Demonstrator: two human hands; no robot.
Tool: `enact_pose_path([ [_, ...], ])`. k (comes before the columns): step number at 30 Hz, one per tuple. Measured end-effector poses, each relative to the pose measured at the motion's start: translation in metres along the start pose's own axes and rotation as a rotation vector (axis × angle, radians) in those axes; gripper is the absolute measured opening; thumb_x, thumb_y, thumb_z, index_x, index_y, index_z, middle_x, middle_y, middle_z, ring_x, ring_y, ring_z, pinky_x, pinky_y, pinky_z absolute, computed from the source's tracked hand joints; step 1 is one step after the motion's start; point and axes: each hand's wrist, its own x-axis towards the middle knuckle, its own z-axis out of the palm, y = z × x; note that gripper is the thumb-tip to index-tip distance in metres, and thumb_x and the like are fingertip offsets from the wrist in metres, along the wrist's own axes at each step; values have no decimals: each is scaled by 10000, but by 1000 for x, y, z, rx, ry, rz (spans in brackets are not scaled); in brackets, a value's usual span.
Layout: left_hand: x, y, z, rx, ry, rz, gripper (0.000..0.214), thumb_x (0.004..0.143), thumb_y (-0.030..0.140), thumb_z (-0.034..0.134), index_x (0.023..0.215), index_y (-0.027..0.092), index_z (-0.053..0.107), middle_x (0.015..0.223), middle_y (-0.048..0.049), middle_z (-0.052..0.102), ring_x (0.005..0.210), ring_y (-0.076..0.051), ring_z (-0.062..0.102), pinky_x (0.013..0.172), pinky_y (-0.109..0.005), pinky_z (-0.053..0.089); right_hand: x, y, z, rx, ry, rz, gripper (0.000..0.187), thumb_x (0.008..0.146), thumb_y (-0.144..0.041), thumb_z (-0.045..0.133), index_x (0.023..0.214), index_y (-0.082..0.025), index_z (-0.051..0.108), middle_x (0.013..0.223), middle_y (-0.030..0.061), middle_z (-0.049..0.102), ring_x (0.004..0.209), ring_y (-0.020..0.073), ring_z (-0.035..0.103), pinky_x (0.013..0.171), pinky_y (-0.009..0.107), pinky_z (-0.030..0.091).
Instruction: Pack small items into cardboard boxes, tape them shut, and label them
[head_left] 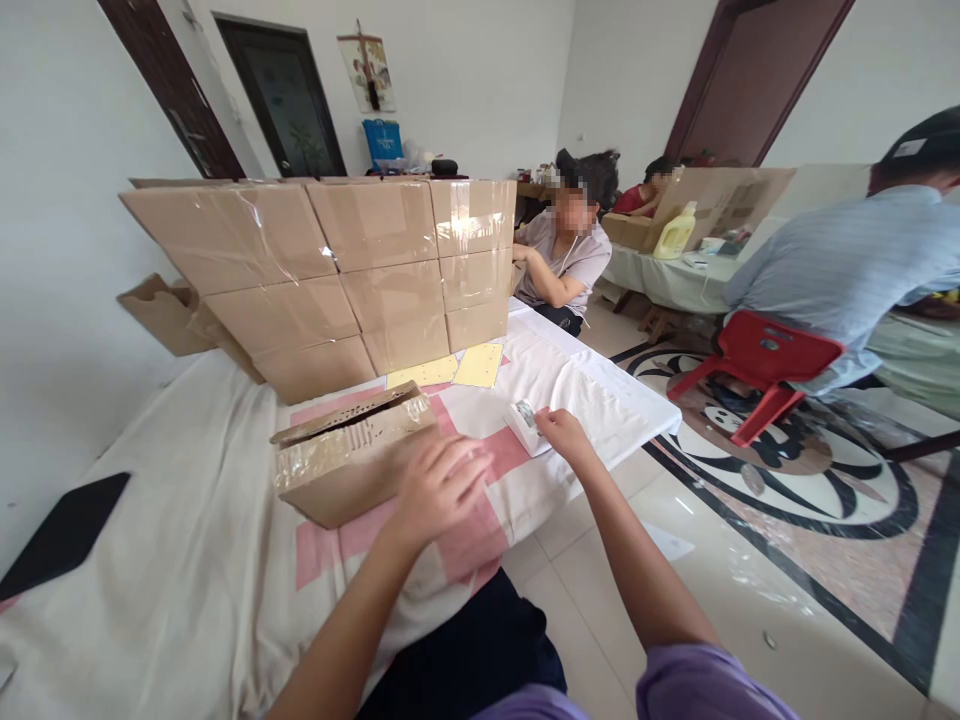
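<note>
A small brown cardboard box (345, 455) wrapped in clear tape lies tilted on the cloth-covered table (187, 560) in front of me. My left hand (439, 485) rests against the box's right end, fingers spread, slightly smeared by motion. My right hand (561, 432) is closed on a white tape dispenser (523, 424) that sits on the cloth to the right of the box. Two yellow sheets (457, 368) lie flat behind the box.
A wall of stacked taped cartons (337, 275) stands at the back of the table. A seated person (564, 255) is beyond it. Another person in a striped shirt (847, 280) sits on a red chair (765, 365) at right. The tiled floor (787, 520) lies to the right.
</note>
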Motion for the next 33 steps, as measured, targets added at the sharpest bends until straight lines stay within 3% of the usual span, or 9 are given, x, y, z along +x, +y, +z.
enact_pose_path([
  [2,26,3,44,-99,-123,-99,493,959,296,640,1445,289,561,1535,-86,576,1418,-297,549,1168,-502,474,3,-1,1,4,-23,24,319,780,-390,624,530,-204,556,608,45,629,687,209,624,639,307,387],
  [4,52,-7,84,-184,-296,-136,915,841,401,797,1616,237,340,1709,-131,335,1584,-357,307,1256,-556,359,6,-1,2,22,-43,46,279,757,-394,631,564,-193,604,622,43,642,692,208,617,653,310,411],
  [5,63,-14,101,-220,-371,-150,1035,790,434,843,1640,246,283,1727,-134,293,1607,-371,245,1272,-585,314,8,-1,3,36,-52,58,269,747,-402,629,582,-190,620,625,40,644,688,207,613,655,313,421],
  [7,76,-28,127,-295,-449,-181,1120,710,507,895,1629,276,298,1723,-132,305,1614,-376,218,1282,-597,270,11,0,2,67,-66,83,265,730,-424,622,616,-186,642,630,34,644,672,203,603,648,318,437],
  [9,80,-36,142,-360,-437,-229,1093,669,547,910,1586,295,371,1700,-126,350,1582,-362,301,1262,-558,310,13,0,1,92,-70,108,266,711,-441,618,642,-187,655,635,30,642,665,200,595,641,321,443],
  [13,71,-33,150,-391,-365,-285,1044,677,471,896,1566,266,390,1684,-131,356,1499,-348,415,1202,-507,373,15,-2,-5,90,-35,178,230,683,-411,600,628,-191,637,611,19,610,668,184,558,650,318,418],
  [18,69,-28,147,-421,-356,-307,1049,705,402,848,1597,241,321,1691,-129,332,1497,-346,390,1194,-496,339,19,-9,-6,45,-47,263,217,701,-383,639,645,-173,634,623,8,600,687,162,545,660,301,406],
  [25,66,-23,148,-414,-346,-339,1086,702,375,832,1626,252,274,1702,-126,298,1477,-375,381,1181,-499,316,17,-26,-4,-39,-51,246,226,781,-372,684,690,-174,622,689,19,612,731,171,590,695,303,451],
  [33,66,-23,149,-372,-337,-340,1088,687,444,811,1614,251,276,1677,-121,342,1433,-363,425,1149,-496,355,-4,-18,-31,-54,52,297,160,711,-310,758,758,-221,634,832,29,633,900,220,610,734,311,503],
])
